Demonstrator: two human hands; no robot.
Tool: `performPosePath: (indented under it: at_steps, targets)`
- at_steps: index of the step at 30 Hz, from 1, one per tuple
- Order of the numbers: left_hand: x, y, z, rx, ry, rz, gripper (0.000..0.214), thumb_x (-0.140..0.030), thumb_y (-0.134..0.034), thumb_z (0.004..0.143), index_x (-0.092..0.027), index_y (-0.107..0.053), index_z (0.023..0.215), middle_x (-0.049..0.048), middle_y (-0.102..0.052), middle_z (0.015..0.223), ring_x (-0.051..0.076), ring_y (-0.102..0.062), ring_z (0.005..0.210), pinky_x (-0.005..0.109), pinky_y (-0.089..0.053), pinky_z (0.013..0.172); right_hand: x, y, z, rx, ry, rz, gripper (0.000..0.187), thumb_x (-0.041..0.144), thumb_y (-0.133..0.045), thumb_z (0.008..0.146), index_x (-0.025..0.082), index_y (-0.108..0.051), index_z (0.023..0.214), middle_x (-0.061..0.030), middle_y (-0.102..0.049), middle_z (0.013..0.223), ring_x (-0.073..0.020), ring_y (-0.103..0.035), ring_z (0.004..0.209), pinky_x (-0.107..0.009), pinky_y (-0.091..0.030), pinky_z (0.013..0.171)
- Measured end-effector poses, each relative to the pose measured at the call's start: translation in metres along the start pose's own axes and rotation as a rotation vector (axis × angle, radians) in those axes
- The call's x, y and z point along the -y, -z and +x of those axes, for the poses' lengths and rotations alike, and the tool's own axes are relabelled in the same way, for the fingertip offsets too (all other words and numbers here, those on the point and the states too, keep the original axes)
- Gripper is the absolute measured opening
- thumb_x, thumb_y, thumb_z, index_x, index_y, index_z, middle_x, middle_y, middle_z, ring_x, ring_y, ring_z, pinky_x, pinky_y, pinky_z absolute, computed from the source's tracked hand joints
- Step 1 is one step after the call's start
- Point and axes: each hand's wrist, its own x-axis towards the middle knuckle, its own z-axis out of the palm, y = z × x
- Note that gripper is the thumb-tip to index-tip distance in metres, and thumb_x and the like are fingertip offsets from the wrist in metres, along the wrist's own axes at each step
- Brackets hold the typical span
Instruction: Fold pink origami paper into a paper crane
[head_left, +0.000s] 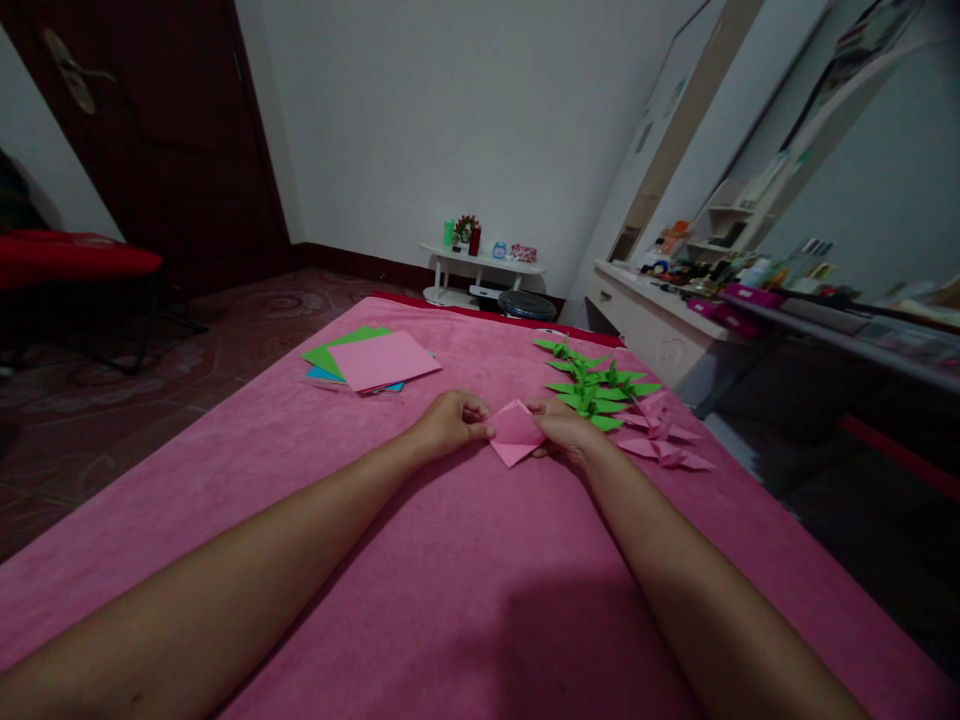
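Observation:
A small pink folded paper (516, 436), diamond-shaped with a crease across its middle, is between my two hands over the pink cloth. My right hand (566, 430) grips its right corner, thumb on top and the other fingers partly hidden beneath. At the left corner, my left hand (453, 422) has its fingers curled and its thumb tip against the paper's edge. Just beyond my right hand lie several green folded paper cranes (589, 380). Closer to me, on the right, are pink paper cranes (664, 440).
A stack of loose pink, green and blue paper sheets (386, 360) lies on the left of the pink cloth (390, 600). Past the far edge stands a low white table (480, 258) with small items. A cluttered white dresser (660, 310) is at right, a red chair (75, 255) at left.

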Motion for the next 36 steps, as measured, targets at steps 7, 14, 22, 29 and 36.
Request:
performPosePath:
  at_steps: [7,14,22,29,36]
  targets:
    - [-0.007,0.007,-0.001,-0.091,-0.160,0.409,0.006,-0.021,-0.070,0.066,-0.015,-0.070,0.067,0.0058,-0.060,0.095,0.015,-0.056,0.083,0.027,-0.044,0.076,0.026,0.030,-0.011,-0.080,0.324,-0.242,0.026,0.012,-0.059,0.062,0.012,-0.064,0.088,0.0017,-0.057,0.058,-0.0090,-0.048,0.048,-0.019,-0.034,0.046]
    - [-0.009,0.014,0.001,-0.010,-0.208,0.430,0.001,-0.014,-0.067,0.067,-0.014,-0.068,0.068,0.0025,-0.061,0.075,0.012,-0.056,0.069,0.022,-0.044,0.065,0.011,0.014,-0.010,0.094,0.417,-0.587,0.003,0.011,-0.059,0.058,0.013,-0.058,0.060,0.0044,-0.047,0.053,-0.0079,-0.041,0.049,-0.020,-0.026,0.046]
    - [-0.002,0.020,0.005,0.150,-0.317,0.219,0.010,-0.011,-0.062,0.067,-0.013,-0.068,0.075,0.0057,-0.066,0.088,0.013,-0.059,0.079,0.024,-0.045,0.073,-0.005,0.009,0.002,0.234,0.341,-0.424,0.007,0.016,-0.062,0.056,0.012,-0.058,0.061,0.0037,-0.050,0.058,-0.0084,-0.043,0.052,-0.019,-0.028,0.047]
    - [0.002,0.016,0.003,0.226,-0.159,0.268,0.015,-0.014,-0.061,0.067,-0.012,-0.067,0.081,-0.0022,-0.058,0.063,0.009,-0.050,0.058,0.018,-0.036,0.053,-0.006,0.008,0.001,0.218,0.261,-0.421,0.013,0.022,-0.067,0.056,0.012,-0.062,0.063,0.0030,-0.053,0.058,-0.0092,-0.043,0.051,-0.019,-0.031,0.047]
    - [-0.009,0.017,0.003,0.306,-0.143,0.195,0.019,-0.010,-0.059,0.062,-0.010,-0.063,0.080,-0.0043,-0.050,0.060,0.008,-0.043,0.053,0.017,-0.029,0.048,-0.002,0.002,-0.002,0.108,0.244,-0.604,0.017,0.024,-0.072,0.052,0.012,-0.062,0.060,0.0040,-0.050,0.053,-0.0084,-0.042,0.048,-0.019,-0.027,0.044]
